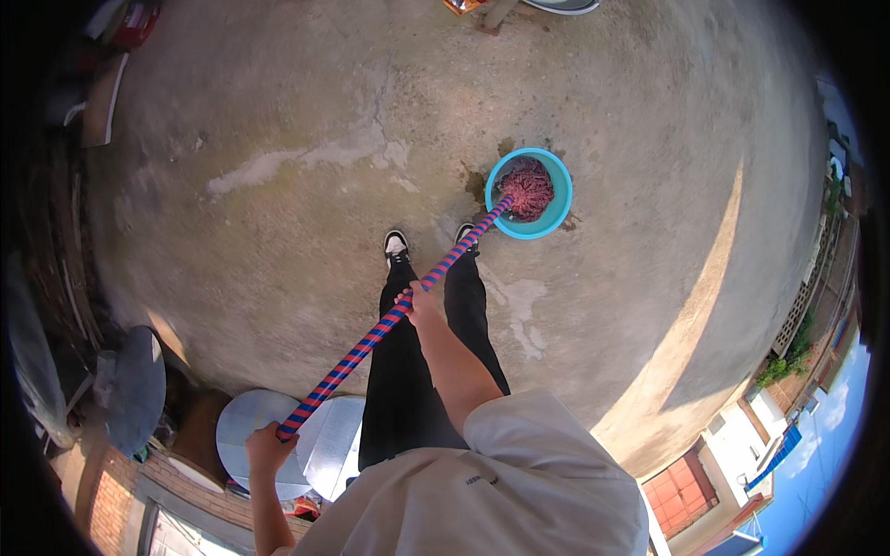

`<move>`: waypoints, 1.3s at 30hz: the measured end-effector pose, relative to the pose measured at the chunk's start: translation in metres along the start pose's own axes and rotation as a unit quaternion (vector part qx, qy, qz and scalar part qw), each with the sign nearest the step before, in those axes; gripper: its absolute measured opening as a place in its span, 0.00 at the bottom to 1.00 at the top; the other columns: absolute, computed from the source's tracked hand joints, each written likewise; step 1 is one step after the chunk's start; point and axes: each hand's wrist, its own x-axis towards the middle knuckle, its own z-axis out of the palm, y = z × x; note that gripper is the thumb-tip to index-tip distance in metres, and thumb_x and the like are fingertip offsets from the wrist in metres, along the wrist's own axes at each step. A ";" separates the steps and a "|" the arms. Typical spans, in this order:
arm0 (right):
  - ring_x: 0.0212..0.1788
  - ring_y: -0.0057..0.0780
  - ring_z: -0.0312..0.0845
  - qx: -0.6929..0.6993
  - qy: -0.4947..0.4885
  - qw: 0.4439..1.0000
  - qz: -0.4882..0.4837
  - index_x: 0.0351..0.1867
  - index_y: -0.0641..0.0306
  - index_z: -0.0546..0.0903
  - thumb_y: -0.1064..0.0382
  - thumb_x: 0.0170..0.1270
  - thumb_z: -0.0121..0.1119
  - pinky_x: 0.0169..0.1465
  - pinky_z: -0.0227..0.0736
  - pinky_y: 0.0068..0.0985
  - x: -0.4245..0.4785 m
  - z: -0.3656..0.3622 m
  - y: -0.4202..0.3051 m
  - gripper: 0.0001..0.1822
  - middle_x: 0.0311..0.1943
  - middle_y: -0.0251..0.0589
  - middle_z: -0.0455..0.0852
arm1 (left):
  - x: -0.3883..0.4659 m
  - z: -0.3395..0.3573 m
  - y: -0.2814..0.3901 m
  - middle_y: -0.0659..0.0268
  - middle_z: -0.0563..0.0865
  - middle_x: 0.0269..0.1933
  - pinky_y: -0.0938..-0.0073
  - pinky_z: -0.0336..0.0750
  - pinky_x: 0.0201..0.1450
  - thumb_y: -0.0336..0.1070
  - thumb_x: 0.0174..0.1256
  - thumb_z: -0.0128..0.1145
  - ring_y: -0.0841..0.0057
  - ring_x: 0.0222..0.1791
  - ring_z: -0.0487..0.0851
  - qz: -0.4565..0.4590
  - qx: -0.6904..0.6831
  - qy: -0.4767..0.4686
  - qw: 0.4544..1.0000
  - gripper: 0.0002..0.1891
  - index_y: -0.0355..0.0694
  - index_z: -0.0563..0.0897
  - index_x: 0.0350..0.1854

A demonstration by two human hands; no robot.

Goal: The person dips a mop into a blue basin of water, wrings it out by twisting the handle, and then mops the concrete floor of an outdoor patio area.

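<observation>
A mop handle [361,345] striped in blue and pinkish red runs diagonally across the view. My left hand [270,448] is closed around its upper end, near my waist. Farther down, my right hand [417,303] grips the shaft in front of my legs. The reddish string mop head [528,191] lies inside a round turquoise plastic basin [564,201], with the handle passing over the near left rim. Some water seems to be in the basin, though the mop head hides much of its bottom. Dark wet spots mark the concrete around it.
My shoes [396,243] stand on the concrete floor [278,243], just left of the basin. Round metal sheets [254,431] and a brown board [198,438] lean by a brick wall at lower left. Wooden sticks [69,257] line the left side. A metal basin [563,5] shows at the top.
</observation>
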 end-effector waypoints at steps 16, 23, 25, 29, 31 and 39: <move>0.52 0.41 0.85 -0.543 0.264 0.788 -0.122 0.50 0.67 0.80 0.61 0.64 0.57 0.52 0.80 0.37 -0.037 0.011 -0.140 0.16 0.50 0.51 0.86 | -0.068 -0.078 0.136 0.56 0.85 0.29 0.61 0.77 0.32 0.40 0.65 0.60 0.60 0.28 0.85 0.199 -0.239 -0.125 0.942 0.24 0.43 0.70 0.63; 0.56 0.46 0.76 -0.564 -0.202 0.626 -0.499 0.40 0.59 0.83 0.77 0.54 0.51 0.62 0.70 0.40 -0.232 -0.047 -0.127 0.15 0.48 0.43 0.82 | -0.100 -0.116 0.169 0.62 0.79 0.33 0.75 0.74 0.25 0.31 0.69 0.50 0.74 0.21 0.78 0.130 -0.564 -0.421 0.698 0.12 0.47 0.73 0.53; 0.59 0.47 0.75 -0.494 -0.277 0.534 -0.628 0.45 0.60 0.81 0.79 0.47 0.58 0.65 0.67 0.38 -0.298 -0.064 -0.123 0.21 0.47 0.45 0.83 | -0.124 -0.131 0.194 0.58 0.78 0.35 0.76 0.73 0.23 0.32 0.68 0.52 0.73 0.21 0.78 0.085 -0.655 -0.424 0.620 0.05 0.47 0.71 0.42; 0.41 0.44 0.77 -0.352 -0.154 0.603 -0.698 0.37 0.62 0.76 0.69 0.47 0.72 0.47 0.72 0.33 -0.384 -0.082 -0.156 0.17 0.37 0.45 0.80 | -0.187 -0.149 0.292 0.58 0.81 0.39 0.79 0.68 0.17 0.45 0.77 0.43 0.71 0.19 0.81 0.218 -0.655 -0.420 0.590 0.09 0.50 0.71 0.51; 0.31 0.39 0.73 -0.303 -0.097 0.601 -0.733 0.28 0.61 0.74 0.66 0.49 0.72 0.39 0.69 0.31 -0.403 -0.092 -0.204 0.14 0.26 0.40 0.76 | -0.206 -0.155 0.345 0.60 0.84 0.42 0.82 0.69 0.19 0.52 0.81 0.35 0.72 0.20 0.82 0.420 -0.543 -0.403 0.605 0.20 0.50 0.69 0.64; 0.46 0.22 0.79 -0.344 -0.297 0.602 -0.657 0.48 0.63 0.80 0.63 0.58 0.66 0.48 0.74 0.25 -0.468 -0.130 -0.349 0.16 0.42 0.38 0.85 | -0.213 -0.215 0.498 0.67 0.80 0.30 0.75 0.72 0.39 0.35 0.54 0.71 0.81 0.33 0.76 0.731 -0.382 -0.026 0.564 0.11 0.38 0.82 0.35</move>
